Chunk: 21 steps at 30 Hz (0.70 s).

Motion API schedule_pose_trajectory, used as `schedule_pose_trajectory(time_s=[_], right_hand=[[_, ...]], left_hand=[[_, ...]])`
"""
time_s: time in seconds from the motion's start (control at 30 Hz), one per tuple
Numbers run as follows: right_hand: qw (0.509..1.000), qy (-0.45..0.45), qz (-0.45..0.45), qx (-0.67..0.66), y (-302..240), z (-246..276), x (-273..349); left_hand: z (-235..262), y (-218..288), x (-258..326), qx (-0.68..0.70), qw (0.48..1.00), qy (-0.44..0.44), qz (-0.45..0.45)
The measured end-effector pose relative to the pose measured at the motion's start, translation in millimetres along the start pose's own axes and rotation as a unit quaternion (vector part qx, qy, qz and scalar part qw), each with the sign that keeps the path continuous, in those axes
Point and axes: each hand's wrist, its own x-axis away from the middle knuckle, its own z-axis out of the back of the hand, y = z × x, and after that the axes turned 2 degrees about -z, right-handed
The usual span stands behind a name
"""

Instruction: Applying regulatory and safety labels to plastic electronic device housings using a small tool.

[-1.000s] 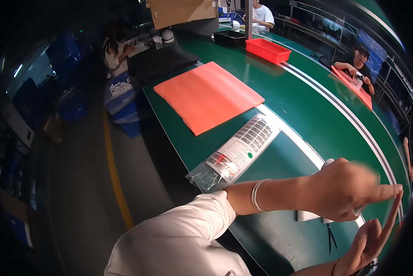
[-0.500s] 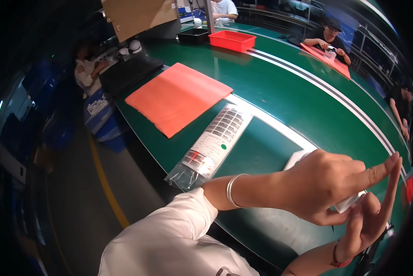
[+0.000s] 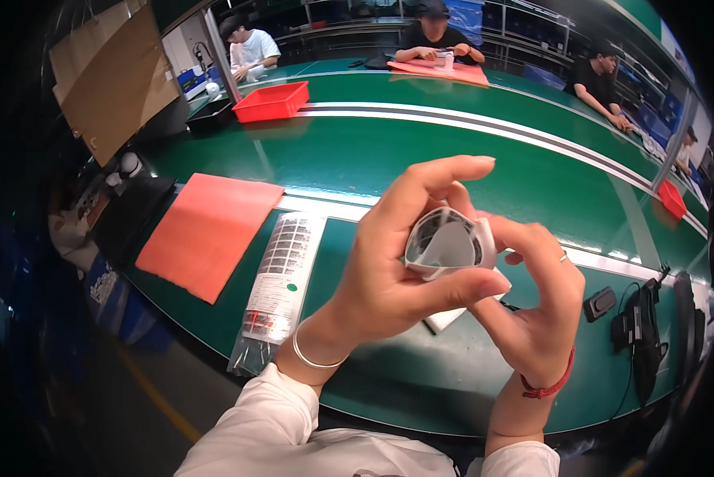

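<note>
While both hands meet above the green table [image 3: 357, 159], the left hand [image 3: 388, 270] and right hand [image 3: 535, 318] pinch a small white curved strip [image 3: 446, 245] between fingertips, bending it into a loop. A bagged pack [image 3: 281, 274] lies just left.

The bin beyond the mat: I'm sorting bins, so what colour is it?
Red bin, clearest in the head view.

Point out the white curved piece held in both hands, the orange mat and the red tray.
white curved piece [image 3: 446, 246]: head view, on its pale inner face, between both hands.
orange mat [image 3: 207, 230]: head view, middle of its flat top.
red tray [image 3: 273, 105]: head view, on its front wall.
</note>
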Motion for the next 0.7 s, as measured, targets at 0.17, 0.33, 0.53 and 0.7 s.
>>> schedule_pose_trajectory(time_s=[0.17,0.33,0.53,0.7], right_hand=[[0.999,0.007,-0.021,-0.035,1.5,-0.9,3.3],[0.998,0.051,0.028,0.01,3.5,4.0,0.9],[0.996,0.089,0.009,-0.001,3.9,5.8,0.3],[0.996,0.085,0.007,-0.013,3.0,5.6,0.9]], left_hand=[[2.7,-3.8,-1.0,-0.11,0.993,0.007,-0.037],[0.8,2.4,-0.5,-0.097,0.994,0.033,0.024],[2.7,-10.0,-3.7,-0.188,0.979,0.074,-0.017],[5.0,-13.8,-3.5,-0.198,0.978,0.068,-0.02]])
